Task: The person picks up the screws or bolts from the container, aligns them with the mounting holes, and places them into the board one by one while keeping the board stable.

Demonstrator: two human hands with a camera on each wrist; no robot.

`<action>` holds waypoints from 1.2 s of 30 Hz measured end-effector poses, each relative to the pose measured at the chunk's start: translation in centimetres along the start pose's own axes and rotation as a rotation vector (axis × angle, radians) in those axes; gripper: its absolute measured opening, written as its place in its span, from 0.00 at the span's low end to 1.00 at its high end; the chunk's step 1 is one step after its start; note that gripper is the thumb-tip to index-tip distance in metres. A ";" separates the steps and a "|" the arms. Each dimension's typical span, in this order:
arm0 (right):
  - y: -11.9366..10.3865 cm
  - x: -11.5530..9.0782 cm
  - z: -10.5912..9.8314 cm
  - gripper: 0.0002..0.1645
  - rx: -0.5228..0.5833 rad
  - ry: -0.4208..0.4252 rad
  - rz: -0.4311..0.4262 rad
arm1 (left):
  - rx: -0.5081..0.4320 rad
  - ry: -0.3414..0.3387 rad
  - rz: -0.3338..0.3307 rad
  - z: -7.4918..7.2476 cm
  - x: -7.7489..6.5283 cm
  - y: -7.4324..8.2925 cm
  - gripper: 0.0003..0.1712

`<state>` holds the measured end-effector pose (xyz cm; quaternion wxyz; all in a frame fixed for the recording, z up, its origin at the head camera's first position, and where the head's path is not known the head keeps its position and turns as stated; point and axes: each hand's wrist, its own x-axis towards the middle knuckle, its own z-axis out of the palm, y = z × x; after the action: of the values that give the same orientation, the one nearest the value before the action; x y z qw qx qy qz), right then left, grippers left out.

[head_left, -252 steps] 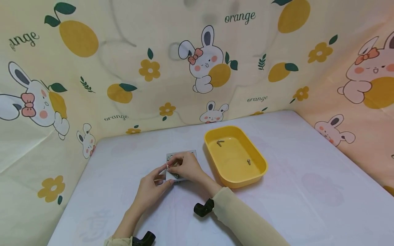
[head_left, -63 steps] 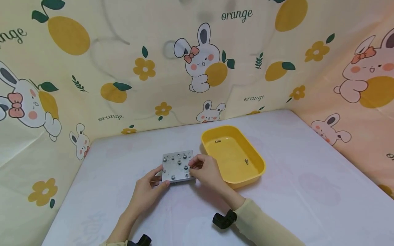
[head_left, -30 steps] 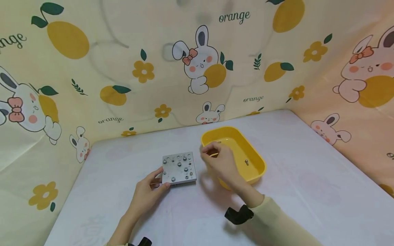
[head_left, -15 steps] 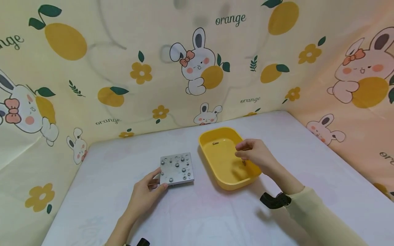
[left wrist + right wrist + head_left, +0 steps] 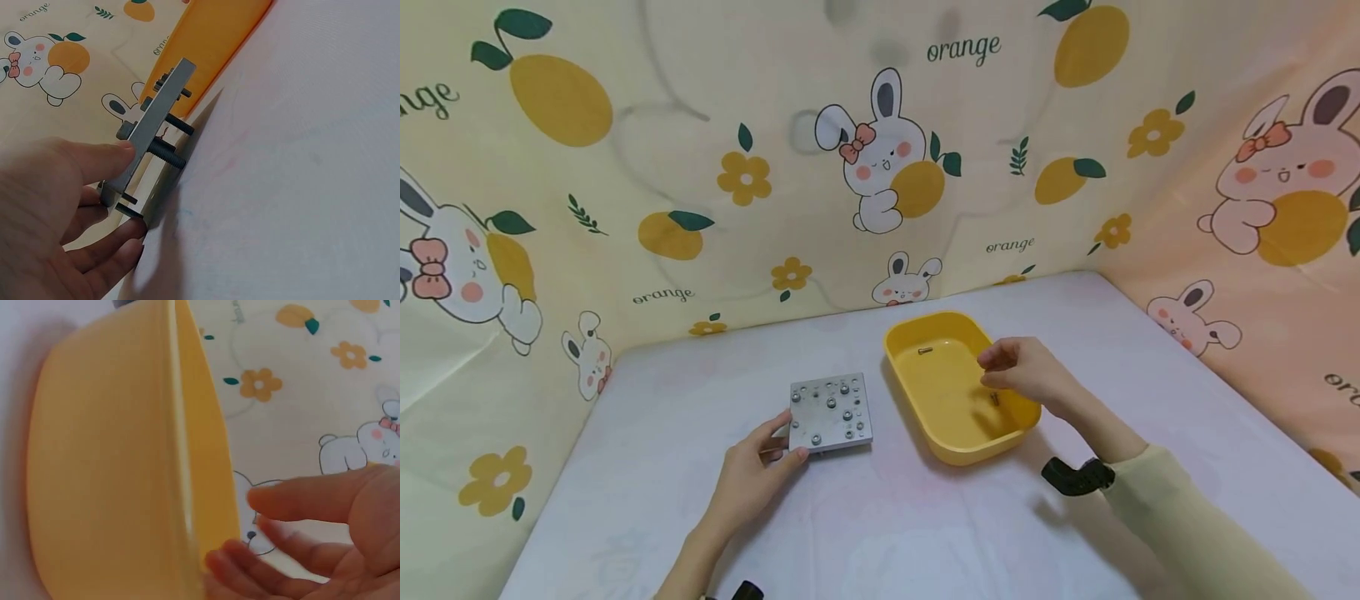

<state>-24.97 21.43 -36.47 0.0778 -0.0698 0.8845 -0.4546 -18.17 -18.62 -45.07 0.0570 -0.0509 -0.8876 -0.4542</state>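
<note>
My left hand (image 5: 752, 479) grips the left edge of a square grey metal plate (image 5: 808, 418), its thumb at the near edge. Several bolts sit in the plate's top, among other small holes. In the left wrist view, threaded bolt shanks (image 5: 167, 154) stick out below the plate, which is held tilted over the table. Over the right side of a yellow tray (image 5: 942, 408) hovers my right hand (image 5: 1033, 372). Its thumb (image 5: 294, 499) and fingers are loosely bent and apart, with nothing visible between them. In the tray lie two small screws, a far screw (image 5: 925, 351) and a near screw (image 5: 995, 399).
A white cloth covers the table (image 5: 880, 533). Behind and at both sides hangs a cream fabric sheet (image 5: 700, 167) printed with rabbits and oranges. The tray's raised rim stands between the plate and my right hand.
My right hand has left the plate's right edge and moved right, over the tray. Three screws lay in the tray at first; two show now. My left hand keeps hold of the plate.
</note>
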 end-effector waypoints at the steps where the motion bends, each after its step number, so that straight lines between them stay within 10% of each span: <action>1: -0.1 0.0 -0.1 0.15 -0.035 -0.007 -0.007 | 0.002 0.001 -0.002 0.0 0.0 0.0 0.37; 9: -0.5 0.6 0.1 0.13 -0.238 -0.002 -0.020 | -0.007 -0.004 -0.016 0.0 0.0 0.1 0.37; 36: 0.7 1.2 1.8 0.15 -0.178 0.000 -0.045 | 0.005 -0.005 -0.004 -0.1 -0.1 0.3 0.37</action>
<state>-25.86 20.20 -38.21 0.0610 -0.0961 0.9196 -0.3760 -18.07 -18.55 -44.80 0.0538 -0.0501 -0.8890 -0.4519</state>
